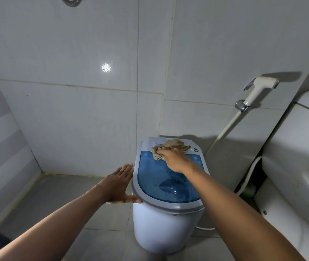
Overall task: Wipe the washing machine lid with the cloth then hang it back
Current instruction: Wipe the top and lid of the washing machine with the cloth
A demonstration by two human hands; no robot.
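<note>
Two hands at work: the right hand (170, 157) has its fingers (162, 152) curled shut on the cloth (170, 146), bunching it and pressing it down at the far end of the lid (161, 178), where the blue window meets the control panel (191, 146). The left hand (118, 182) lies open and flat, holding nothing, palm against the lid's left rim, thumb along the front edge, most likely bracing the washer (161, 228) so it won't shift under the wiping. Both arms reach forward and down, right one stretched further. No hook for the cloth is visible.
</note>
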